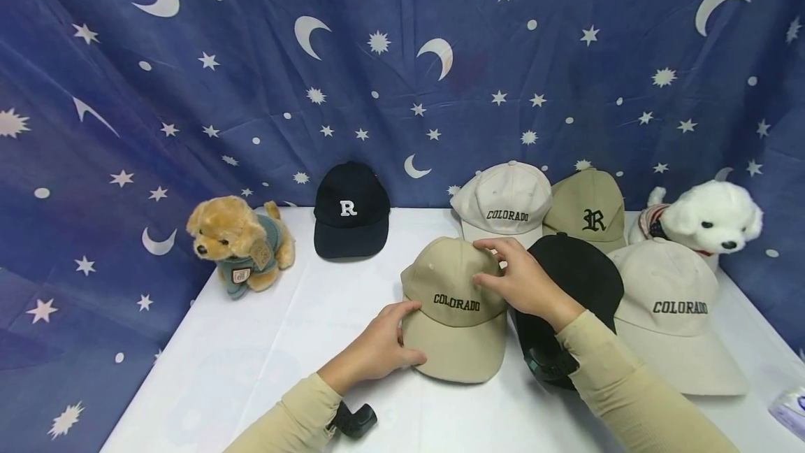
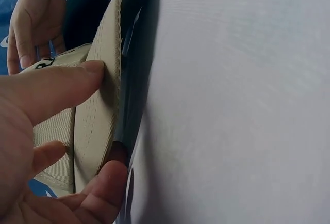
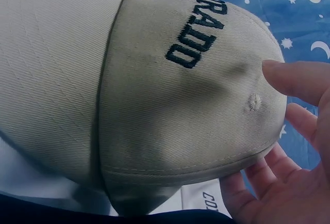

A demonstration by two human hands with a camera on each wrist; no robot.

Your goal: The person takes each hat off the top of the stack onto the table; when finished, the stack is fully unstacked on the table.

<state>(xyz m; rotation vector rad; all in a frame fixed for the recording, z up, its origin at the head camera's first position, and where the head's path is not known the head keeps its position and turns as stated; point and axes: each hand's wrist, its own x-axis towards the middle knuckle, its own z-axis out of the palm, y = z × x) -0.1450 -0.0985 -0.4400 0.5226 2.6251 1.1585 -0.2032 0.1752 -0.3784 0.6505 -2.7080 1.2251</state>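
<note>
A khaki baseball cap lettered COLORADO sits in the middle of the white table, its brim toward me. My left hand holds the brim's left side; in the left wrist view the thumb lies on top and fingertips tuck under the edge. At the crown's upper right is my right hand. The right wrist view shows that thumb against the crown and the fingers curving round its far side. Just right of this cap, a black cap lies partly hidden under my right forearm.
A navy R cap stands at back left, beside a tan plush dog. At right are a cream COLORADO cap, a khaki R cap, another cream cap and a white plush dog. A starry blue curtain hangs behind.
</note>
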